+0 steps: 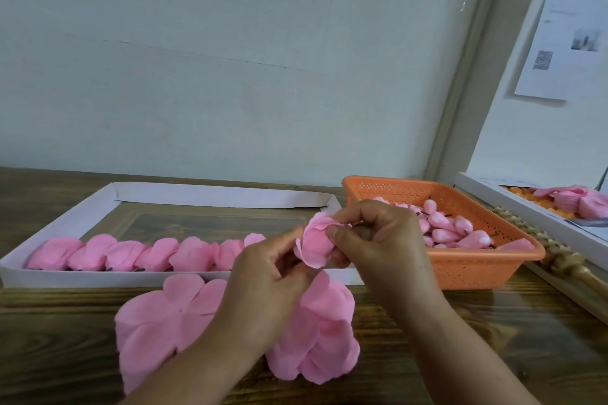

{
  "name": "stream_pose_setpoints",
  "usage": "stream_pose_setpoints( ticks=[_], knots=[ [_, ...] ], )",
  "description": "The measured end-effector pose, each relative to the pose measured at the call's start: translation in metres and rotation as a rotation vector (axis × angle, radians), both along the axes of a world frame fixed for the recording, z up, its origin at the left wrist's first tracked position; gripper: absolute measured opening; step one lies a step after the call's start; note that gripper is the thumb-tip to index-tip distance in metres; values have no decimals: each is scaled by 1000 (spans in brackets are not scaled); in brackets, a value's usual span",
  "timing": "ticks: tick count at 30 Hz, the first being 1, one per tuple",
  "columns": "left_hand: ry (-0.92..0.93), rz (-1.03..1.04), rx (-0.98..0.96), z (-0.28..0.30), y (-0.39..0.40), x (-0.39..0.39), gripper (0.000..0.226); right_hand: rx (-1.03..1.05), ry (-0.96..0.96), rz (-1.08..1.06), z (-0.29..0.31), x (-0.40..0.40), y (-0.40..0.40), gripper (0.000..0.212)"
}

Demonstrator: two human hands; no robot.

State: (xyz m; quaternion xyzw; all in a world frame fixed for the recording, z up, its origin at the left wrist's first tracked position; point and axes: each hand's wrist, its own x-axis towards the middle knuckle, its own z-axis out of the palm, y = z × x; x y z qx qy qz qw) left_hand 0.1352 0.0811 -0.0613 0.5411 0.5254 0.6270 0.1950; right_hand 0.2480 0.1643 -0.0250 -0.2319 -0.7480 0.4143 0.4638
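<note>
Both hands meet just above the worktop (pixel 65 339), holding a small pink flower (pixel 314 242) between them. The left hand (pixel 266 276) has its fingers curled and pinches the flower's lower edge. The right hand (pixel 371 233) is closed round the flower's far side, thumb pressed on the petals, with a thin dark stem showing by its fingers. Under the wrists, a pile of loose pink petals (pixel 158 316) lies spread on the worktop. Behind it sits a white tray (pixel 82 276) with a row of pink blooms (pixel 131 255) along its near wall. To the right, touching the tray's corner, stands an orange basket (pixel 477 260) holding pink buds (pixel 450 227). Further right a second tray (pixel 526 207) holds pink and orange pieces, with a knobbed wooden rod (pixel 566 265) between it and the basket.
</note>
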Motion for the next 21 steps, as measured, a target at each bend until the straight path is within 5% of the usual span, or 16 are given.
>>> stream_pose_setpoints(
  ticks=[11, 15, 21],
  knots=[
    [-183, -66, -74, -7, 4, -2, 31, -56, -85, 80, 2, 7, 16, 29],
    [-260, -123, -98, -6, 4, -2, 39, -101, -127, 178, -2, 12, 21, 8],
    [-290, -85, -143, -6, 4, -3, 21, -139, 21, 166, -10, 8, 17, 13]
  ],
)
